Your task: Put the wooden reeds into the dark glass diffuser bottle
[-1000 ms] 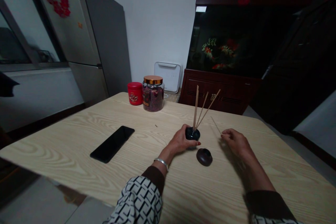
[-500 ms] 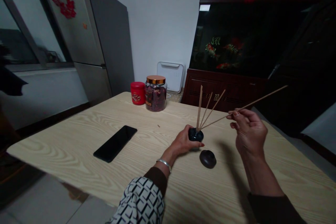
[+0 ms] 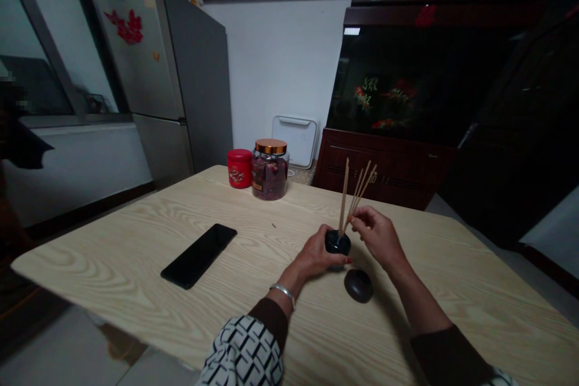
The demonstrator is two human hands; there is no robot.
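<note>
A glossy black pot point(image 3: 338, 242) holds tan sticks point(image 3: 344, 199), beside a dark brown lid point(image 3: 359, 286); the pale counter point(image 3: 136, 253) shows wavy grain, the sleeve point(image 3: 242, 353) black-and-white geometric lines.

Black-and-white geometric sleeves point(image 3: 242, 353) with dark brown cuffs point(image 3: 266, 322), a silver bangle point(image 3: 283, 292) on the left wrist point(image 3: 290, 277)

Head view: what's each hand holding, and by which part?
Left hand grips the dark jar around its side. Right hand: fingers seem to pinch a stick low down, near the jar's mouth.
</note>
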